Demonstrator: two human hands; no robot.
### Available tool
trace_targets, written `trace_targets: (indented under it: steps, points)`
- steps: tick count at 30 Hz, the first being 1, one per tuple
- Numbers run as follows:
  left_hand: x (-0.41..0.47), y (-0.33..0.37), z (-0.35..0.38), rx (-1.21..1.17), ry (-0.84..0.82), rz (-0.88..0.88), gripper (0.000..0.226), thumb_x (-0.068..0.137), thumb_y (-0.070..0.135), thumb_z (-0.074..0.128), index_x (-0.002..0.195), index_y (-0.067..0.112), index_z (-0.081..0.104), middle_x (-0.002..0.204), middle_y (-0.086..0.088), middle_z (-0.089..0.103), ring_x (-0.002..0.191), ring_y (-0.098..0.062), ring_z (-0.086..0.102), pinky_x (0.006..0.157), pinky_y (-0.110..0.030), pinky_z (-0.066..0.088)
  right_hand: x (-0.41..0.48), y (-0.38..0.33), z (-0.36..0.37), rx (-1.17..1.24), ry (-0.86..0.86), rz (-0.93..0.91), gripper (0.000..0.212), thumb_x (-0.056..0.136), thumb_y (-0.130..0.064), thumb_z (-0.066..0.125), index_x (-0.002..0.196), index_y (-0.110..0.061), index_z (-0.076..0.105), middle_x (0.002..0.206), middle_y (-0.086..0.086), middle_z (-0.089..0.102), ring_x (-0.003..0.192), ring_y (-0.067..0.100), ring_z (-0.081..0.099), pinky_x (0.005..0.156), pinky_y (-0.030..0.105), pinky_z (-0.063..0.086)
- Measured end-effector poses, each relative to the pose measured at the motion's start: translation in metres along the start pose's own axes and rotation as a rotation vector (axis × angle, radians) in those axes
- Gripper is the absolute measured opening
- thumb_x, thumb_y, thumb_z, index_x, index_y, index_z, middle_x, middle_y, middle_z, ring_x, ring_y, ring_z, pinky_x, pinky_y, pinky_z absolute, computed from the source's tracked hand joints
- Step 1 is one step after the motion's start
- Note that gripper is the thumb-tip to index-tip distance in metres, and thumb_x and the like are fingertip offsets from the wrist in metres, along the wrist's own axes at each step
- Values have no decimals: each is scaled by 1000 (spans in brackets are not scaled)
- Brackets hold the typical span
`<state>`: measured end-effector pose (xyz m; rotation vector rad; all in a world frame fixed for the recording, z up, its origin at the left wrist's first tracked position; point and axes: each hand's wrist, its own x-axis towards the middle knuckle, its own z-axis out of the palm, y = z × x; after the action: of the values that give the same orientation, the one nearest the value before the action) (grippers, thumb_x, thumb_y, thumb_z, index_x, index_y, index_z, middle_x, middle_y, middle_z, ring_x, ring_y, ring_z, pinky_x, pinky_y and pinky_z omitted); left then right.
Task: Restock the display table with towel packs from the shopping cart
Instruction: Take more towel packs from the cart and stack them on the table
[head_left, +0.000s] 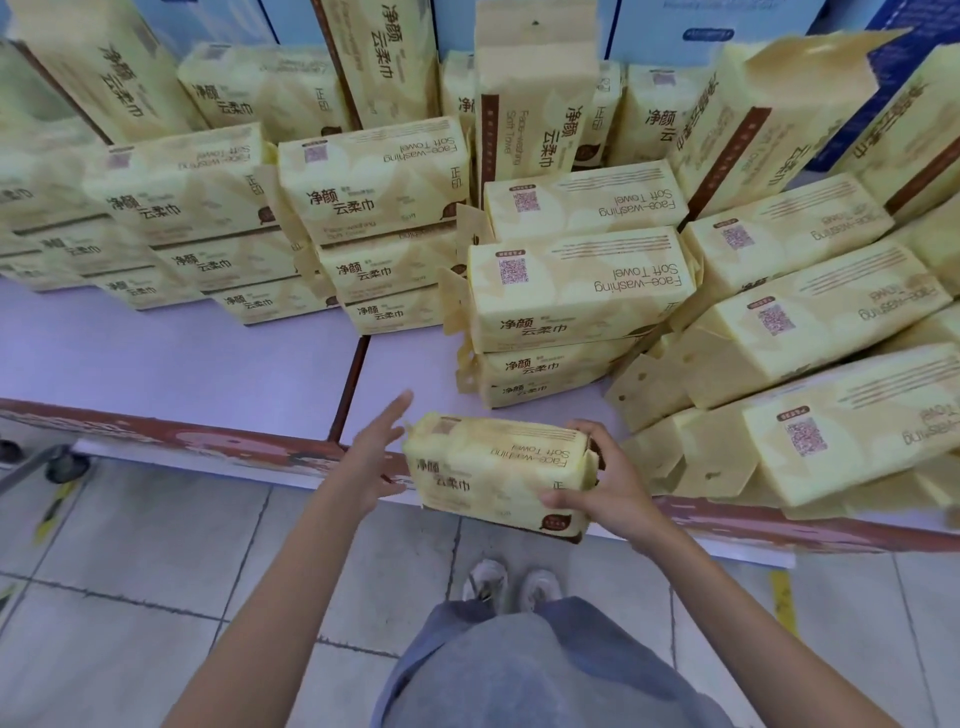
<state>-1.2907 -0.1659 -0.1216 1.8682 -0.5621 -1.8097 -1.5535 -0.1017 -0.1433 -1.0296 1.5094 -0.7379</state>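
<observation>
Pale lilac board forms the top of the display table (182, 358), which is split by a dark seam (350, 387) running front to back and is edged along the front with a red printed band (208, 441). The rear and right of the surface are covered with cream-yellow stacked packs (576, 291), some laid flat in piles, some stood upright and leaning, and blue cartons (691, 26) are seen behind them. One towel pack (493, 473) is held above the table's front edge, just in front of a low pile. Its right end is gripped by the right hand (610, 488), thumb laid on the near face and fingers curled over the far side. The left hand (376, 457) is held just beside the pack's left end, fingers straight and slightly spread; whether contact is made cannot be told. Grey floor tiles (156, 571) are marked with yellow tape (784, 597), and a dark wheel (67, 467) is seen at the far left.
</observation>
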Motion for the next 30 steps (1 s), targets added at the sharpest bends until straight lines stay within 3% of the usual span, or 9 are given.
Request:
trace_targets:
  steps: [5,8,11,16,18,20,24,27,30]
  points:
    - [19,-9,30,41,2,-156,59,78,45,71,128,19,55,101,-3,66,83,-21,61,60,-30,48,16,7,3,-145,-32,-101,87,52,-2,87,110,-51,44,112,-18,55,106,9,53,86,22,47]
    - [28,-19,40,31,91,-7,55,80,29,74,130,28,52,112,0,54,83,-13,52,60,-27,39,26,9,-1,-46,-9,-116,97,61,5,81,130,-47,38,122,-27,46,108,-4,50,78,5,43]
    - [34,-28,45,19,131,75,54,79,21,75,128,29,52,126,-2,49,97,-22,56,71,-33,47,37,10,-2,-5,64,-123,91,73,9,72,147,-22,29,131,-27,39,120,-4,43,86,0,39]
    - [38,-48,56,21,198,174,54,79,16,75,126,27,51,124,-8,58,105,-29,61,82,-44,56,53,12,-6,-16,128,-146,72,81,14,60,144,-5,32,130,-27,36,128,8,40,104,17,36]
    - [40,-50,60,22,233,225,50,78,15,76,120,29,53,121,-8,59,107,-29,61,88,-48,54,58,15,-9,14,147,-137,69,82,15,58,144,-1,33,141,-12,37,132,15,40,110,31,34]
    - [43,-47,64,78,272,305,50,77,14,76,120,28,55,119,-5,59,106,-26,61,89,-47,54,60,19,-9,66,174,-111,68,84,15,57,145,-1,32,148,3,38,133,16,40,110,31,35]
    - [51,-39,73,216,284,415,51,78,17,75,124,28,54,115,4,50,102,-14,53,88,-36,50,62,23,-8,134,256,-88,63,89,15,48,143,-15,38,144,-2,43,129,4,43,103,14,36]
    - [57,-42,83,238,283,417,54,79,14,74,127,22,52,117,1,51,100,-14,52,88,-35,49,68,26,-8,200,284,-60,71,85,19,39,134,-32,42,142,-1,47,128,9,44,102,17,38]
    - [59,-49,94,89,312,356,62,79,8,74,133,19,46,118,0,52,101,-20,57,90,-41,52,74,32,-7,313,374,76,65,86,12,44,140,-23,43,139,3,51,124,15,48,96,17,41]
